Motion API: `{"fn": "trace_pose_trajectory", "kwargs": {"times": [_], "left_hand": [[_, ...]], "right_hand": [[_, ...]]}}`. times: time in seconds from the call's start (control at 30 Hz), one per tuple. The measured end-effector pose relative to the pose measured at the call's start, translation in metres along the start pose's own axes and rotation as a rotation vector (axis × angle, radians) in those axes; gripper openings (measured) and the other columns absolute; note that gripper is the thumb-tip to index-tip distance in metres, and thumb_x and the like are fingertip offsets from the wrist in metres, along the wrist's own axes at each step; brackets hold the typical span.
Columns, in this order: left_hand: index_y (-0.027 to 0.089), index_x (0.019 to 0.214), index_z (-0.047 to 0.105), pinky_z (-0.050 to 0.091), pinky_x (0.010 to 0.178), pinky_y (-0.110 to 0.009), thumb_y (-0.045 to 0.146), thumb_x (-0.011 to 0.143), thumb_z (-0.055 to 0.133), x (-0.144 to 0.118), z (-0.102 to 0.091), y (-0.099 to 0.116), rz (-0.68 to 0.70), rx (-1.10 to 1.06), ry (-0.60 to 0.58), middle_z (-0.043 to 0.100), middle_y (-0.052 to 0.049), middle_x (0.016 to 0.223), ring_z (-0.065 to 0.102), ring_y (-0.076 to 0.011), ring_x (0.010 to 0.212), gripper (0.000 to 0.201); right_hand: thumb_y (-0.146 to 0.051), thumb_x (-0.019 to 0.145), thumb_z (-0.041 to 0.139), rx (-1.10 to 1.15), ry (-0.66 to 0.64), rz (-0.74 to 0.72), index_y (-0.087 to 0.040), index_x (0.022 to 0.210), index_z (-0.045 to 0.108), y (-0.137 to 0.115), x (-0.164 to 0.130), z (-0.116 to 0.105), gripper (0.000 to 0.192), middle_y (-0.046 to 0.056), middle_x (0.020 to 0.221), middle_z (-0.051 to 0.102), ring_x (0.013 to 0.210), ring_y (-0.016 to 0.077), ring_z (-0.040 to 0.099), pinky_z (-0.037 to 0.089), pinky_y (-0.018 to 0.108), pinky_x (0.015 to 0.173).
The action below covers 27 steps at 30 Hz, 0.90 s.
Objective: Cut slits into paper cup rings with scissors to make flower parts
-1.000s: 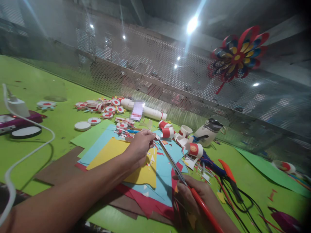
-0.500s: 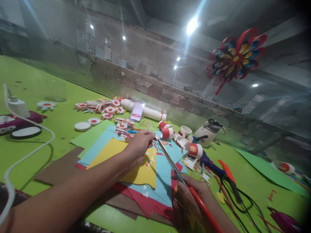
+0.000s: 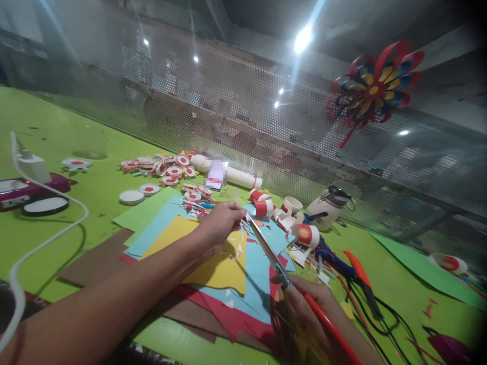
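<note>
The left hand reaches out over a spread of coloured paper sheets, its fingers pinched shut on a small paper scrap that is too tiny to make out clearly. The right hand is wrapped around the red handles of a pair of scissors, whose long blades run up and left to meet the scrap at the left fingertips. Around them on the green worktop lie red-and-white paper cups, round paper discs and a white glue bottle.
</note>
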<state>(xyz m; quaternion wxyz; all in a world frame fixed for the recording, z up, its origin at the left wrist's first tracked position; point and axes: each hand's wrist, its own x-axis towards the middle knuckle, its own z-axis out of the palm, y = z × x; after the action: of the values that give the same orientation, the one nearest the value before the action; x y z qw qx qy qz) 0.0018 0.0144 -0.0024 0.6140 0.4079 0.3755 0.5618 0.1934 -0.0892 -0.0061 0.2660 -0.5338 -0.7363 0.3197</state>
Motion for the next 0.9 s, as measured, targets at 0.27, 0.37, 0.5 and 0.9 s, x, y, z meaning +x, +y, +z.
{"fn": "trace_pose_trajectory", "kwargs": {"times": [0.27,0.37,0.5,0.9], "left_hand": [[0.013,0.056,0.051,0.032,0.056,-0.022,0.013,0.070,0.057,-0.003,0.000,0.005,-0.001,0.084,-0.002,0.050,0.000,0.056,0.043,-0.0078,0.054,0.016],[0.013,0.056,0.050,0.032,0.057,-0.022,0.013,0.070,0.057,-0.004,-0.001,0.005,-0.003,0.089,-0.011,0.049,0.000,0.056,0.043,-0.0079,0.055,0.016],[0.013,0.055,0.050,0.032,0.058,-0.023,0.014,0.069,0.058,-0.003,-0.002,0.004,-0.008,0.087,-0.027,0.050,0.000,0.057,0.043,-0.0080,0.055,0.016],[0.013,0.054,0.052,0.032,0.056,-0.023,0.016,0.066,0.062,-0.004,-0.001,0.005,-0.006,0.079,-0.029,0.051,-0.001,0.057,0.043,-0.0090,0.056,0.016]], "right_hand": [[-0.054,0.086,0.038,-0.017,-0.067,0.015,-0.019,0.062,0.043,0.003,0.002,-0.005,0.043,-0.004,0.056,0.034,0.051,0.0105,0.031,0.026,0.023,0.047],[-0.052,0.086,0.039,-0.037,-0.077,0.033,-0.020,0.061,0.040,-0.002,0.000,-0.008,0.041,-0.005,0.056,0.034,0.051,0.0105,0.031,0.026,0.023,0.048],[-0.050,0.086,0.040,-0.040,-0.078,0.035,-0.019,0.062,0.045,-0.006,-0.002,-0.010,0.040,-0.004,0.057,0.036,0.051,0.0106,0.034,0.028,0.022,0.048],[-0.054,0.083,0.043,-0.056,-0.039,0.040,-0.018,0.061,0.054,-0.013,-0.002,-0.012,0.043,-0.002,0.056,0.044,0.052,0.0121,0.041,0.034,0.021,0.048]]}}
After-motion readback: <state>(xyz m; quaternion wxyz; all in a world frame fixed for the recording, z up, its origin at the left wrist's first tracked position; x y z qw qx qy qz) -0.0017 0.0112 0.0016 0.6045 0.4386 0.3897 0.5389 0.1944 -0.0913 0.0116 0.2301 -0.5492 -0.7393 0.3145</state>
